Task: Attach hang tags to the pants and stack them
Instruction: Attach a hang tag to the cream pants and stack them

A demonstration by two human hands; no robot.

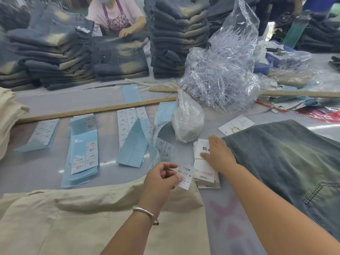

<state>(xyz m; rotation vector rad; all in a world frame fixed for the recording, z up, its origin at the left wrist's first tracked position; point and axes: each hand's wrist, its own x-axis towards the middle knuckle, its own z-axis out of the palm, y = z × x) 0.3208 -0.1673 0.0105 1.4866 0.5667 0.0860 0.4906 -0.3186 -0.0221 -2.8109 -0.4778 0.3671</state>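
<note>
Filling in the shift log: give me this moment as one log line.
step: picking tags | left hand: pinches size sticker | right hand: rests on hang tag pile | cream pants: untagged

A grey table (46, 173) carried cream pants (77, 218), washed jeans (287, 162), blue sticker sheets (82, 159), a hang-tag stack (205, 172), wooden rulers (95, 109), and denim stacks (176, 39).

left grip (161, 178) pinching, right grip (219, 153) flat, fingers extended
</note>
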